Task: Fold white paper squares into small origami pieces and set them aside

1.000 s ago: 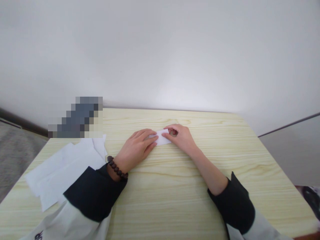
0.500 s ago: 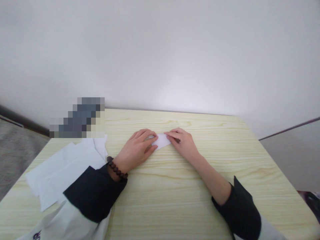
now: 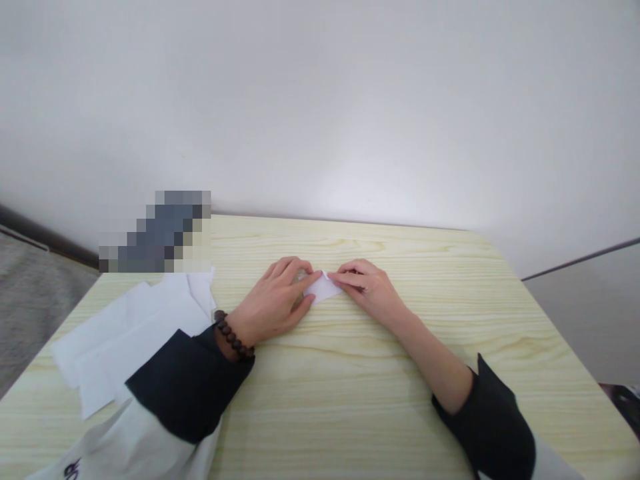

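A small folded piece of white paper point(image 3: 323, 289) lies on the pale wooden table point(image 3: 350, 387) between my two hands. My left hand point(image 3: 273, 303), with a dark bead bracelet at the wrist, presses flat on the paper's left part, fingers stretched out. My right hand point(image 3: 370, 288) holds down the paper's right end, its index finger laid along the top edge and the other fingers curled. Only a small pointed bit of the paper shows between the fingertips.
Several sheets of white paper point(image 3: 125, 337) lie spread on the table's left side. A blurred-out dark object point(image 3: 157, 233) sits at the back left corner. A plain white wall rises behind the table. The table's right edge drops to a grey floor.
My right hand has slid left over the paper and flattened, so less paper shows. The visible part went from a rectangle to a small pointed shape. My left hand stayed in place.
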`<state>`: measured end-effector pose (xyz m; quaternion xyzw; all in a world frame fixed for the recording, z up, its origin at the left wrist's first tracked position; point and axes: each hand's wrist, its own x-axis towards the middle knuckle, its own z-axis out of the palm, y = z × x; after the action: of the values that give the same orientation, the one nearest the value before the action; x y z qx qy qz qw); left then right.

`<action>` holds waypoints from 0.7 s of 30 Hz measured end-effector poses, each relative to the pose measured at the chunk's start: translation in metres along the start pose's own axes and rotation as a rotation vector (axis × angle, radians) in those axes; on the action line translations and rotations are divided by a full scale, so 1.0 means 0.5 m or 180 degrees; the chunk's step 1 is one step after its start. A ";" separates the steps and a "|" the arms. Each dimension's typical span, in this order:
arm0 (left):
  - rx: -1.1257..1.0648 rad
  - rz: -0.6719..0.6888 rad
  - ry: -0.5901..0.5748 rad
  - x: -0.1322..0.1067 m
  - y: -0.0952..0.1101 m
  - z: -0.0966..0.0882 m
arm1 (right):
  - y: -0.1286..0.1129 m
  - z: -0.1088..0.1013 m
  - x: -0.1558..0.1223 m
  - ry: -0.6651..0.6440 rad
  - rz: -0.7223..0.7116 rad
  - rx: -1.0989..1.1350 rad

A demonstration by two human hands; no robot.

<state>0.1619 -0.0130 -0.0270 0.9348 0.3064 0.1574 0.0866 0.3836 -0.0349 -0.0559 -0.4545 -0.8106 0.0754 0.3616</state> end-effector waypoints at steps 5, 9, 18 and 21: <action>-0.0061 0.0005 -0.0007 -0.001 -0.001 0.000 | 0.002 -0.006 -0.002 -0.0063 -0.0248 0.0056; -0.0063 0.0039 0.0007 -0.002 -0.002 0.002 | 0.002 -0.006 -0.002 -0.0137 -0.0309 0.0045; -0.0020 -0.0021 -0.0002 -0.001 -0.001 0.006 | -0.001 -0.006 -0.003 -0.0181 -0.0315 -0.0050; 0.0023 0.0017 -0.0020 -0.001 -0.002 0.006 | -0.003 -0.006 -0.002 -0.0186 -0.0319 -0.0057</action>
<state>0.1618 -0.0128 -0.0301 0.9364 0.3043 0.1536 0.0837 0.3850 -0.0373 -0.0538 -0.4141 -0.8432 0.0633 0.3370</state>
